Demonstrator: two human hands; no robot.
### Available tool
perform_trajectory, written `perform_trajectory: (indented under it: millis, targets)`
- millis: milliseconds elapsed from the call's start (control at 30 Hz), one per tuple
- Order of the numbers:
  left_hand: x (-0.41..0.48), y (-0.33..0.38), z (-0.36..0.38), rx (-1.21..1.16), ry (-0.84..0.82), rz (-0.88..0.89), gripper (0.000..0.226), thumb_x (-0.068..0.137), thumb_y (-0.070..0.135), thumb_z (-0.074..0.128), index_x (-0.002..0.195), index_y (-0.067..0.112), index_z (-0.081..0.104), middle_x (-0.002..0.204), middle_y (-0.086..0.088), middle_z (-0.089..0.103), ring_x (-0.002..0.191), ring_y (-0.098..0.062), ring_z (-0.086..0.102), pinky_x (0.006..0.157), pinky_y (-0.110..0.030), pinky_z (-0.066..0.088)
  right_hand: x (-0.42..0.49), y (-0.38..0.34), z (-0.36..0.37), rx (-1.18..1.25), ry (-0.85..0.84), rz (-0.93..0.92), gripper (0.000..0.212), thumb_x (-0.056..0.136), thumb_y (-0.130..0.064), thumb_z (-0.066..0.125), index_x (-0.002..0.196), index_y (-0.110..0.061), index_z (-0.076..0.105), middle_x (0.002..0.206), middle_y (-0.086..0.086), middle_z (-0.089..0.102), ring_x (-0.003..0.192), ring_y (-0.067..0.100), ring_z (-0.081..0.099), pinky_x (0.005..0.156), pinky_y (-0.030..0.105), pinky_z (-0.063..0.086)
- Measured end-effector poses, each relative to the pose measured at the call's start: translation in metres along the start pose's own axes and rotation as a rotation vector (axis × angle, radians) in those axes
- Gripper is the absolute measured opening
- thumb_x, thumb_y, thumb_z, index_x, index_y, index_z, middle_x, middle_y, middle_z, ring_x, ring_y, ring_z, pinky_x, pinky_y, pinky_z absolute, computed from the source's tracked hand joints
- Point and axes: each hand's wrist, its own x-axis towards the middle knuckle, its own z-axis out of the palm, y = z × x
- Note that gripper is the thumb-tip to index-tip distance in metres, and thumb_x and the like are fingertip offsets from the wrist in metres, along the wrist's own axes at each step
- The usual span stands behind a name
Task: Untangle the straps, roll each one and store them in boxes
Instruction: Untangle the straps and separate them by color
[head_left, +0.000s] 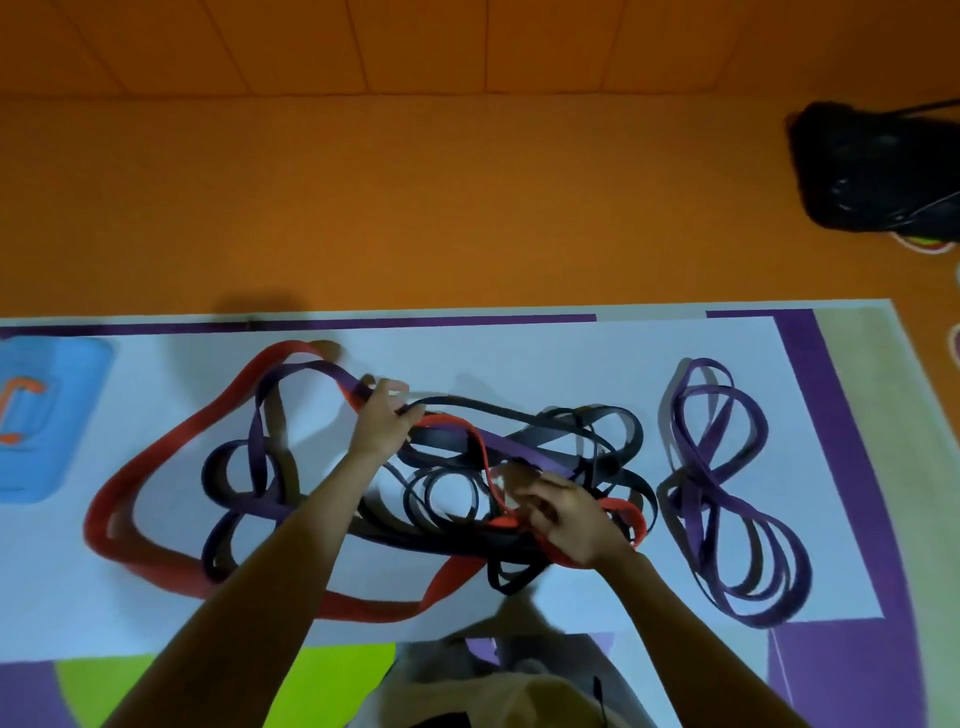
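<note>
View from above, over the play mat (571, 353). We see the task at an early stage.

**Progress.** One purple strap (727, 499) lies apart at the right of the mat, free of the others but in loose figure-eight loops, not rolled. The rest form a single tangle (457, 493) at the centre: a wide red strap (145, 564) sweeping out to the left, a second purple strap (311, 371) threaded through it, and several black straps (618, 415) knotted about the middle. We judge that one strap is separated, none is rolled and none is stored. The separating, all the rolling and all the boxing remain.

**Hands.** The left hand (382, 423) is at the upper edge of the tangle, its fingers curled round the red and purple straps where they cross. The right hand (569, 514) is at the lower right of the tangle, its fingers closed on the red strap. Blur hides the exact grip.

**Containers.** We can identify no box with certainty. A blue shape (52, 415) at the mat's left edge may be a container or only a printed motif, and we cannot tell which. A black bag (872, 166) sits on the orange floor (415, 208), well apart from the mat, its contents hidden.
</note>
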Motion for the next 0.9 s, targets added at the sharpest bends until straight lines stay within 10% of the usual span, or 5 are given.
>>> perform_trajectory:
  millis: [167, 400, 633, 900]
  targets:
    - [-0.009, 0.008, -0.002, -0.007, 0.102, 0.037, 0.021, 0.108, 0.027, 0.053, 0.122, 0.015, 0.064, 0.101, -0.005, 0.075, 0.098, -0.023, 0.072, 0.095, -0.04, 0.056, 0.0, 0.011, -0.024, -0.177, 0.438, 0.398, 0.038, 0.094, -0.046, 0.061, 0.127, -0.028, 0.067, 0.13, 0.003, 0.059, 0.124, 0.033, 0.053, 0.095, 0.051, 0.048]
    - [-0.016, 0.009, -0.007, 0.028, 0.065, 0.092, 0.021, 0.106, 0.028, 0.057, 0.121, 0.016, 0.064, 0.117, -0.004, 0.067, 0.109, -0.022, 0.065, 0.096, -0.035, 0.051, -0.029, 0.037, -0.039, 0.188, -0.033, 0.705, 0.111, 0.052, -0.086, 0.081, 0.144, -0.034, 0.045, 0.138, 0.006, 0.047, 0.124, 0.033, 0.059, 0.103, 0.048, 0.053]
    - [-0.028, 0.009, -0.003, 0.024, 0.024, 0.146, 0.021, 0.106, 0.03, 0.057, 0.121, 0.017, 0.064, 0.111, 0.002, 0.068, 0.107, -0.019, 0.065, 0.092, -0.031, 0.05, -0.024, 0.005, -0.042, 0.069, 0.228, 0.32, 0.015, 0.084, -0.036, 0.081, 0.098, -0.035, 0.077, 0.089, -0.013, 0.075, 0.083, 0.015, 0.073, 0.076, 0.038, 0.06]
    - [-0.039, 0.006, -0.009, 0.04, 0.07, 0.18, 0.04, 0.098, 0.034, 0.07, 0.132, 0.02, 0.056, 0.125, 0.002, 0.06, 0.115, -0.017, 0.057, 0.094, -0.032, 0.048, 0.01, -0.055, -0.019, 0.231, 0.321, 0.14, 0.027, 0.086, -0.03, 0.084, 0.112, -0.031, 0.077, 0.11, -0.017, 0.072, 0.102, 0.001, 0.067, 0.092, 0.019, 0.052]
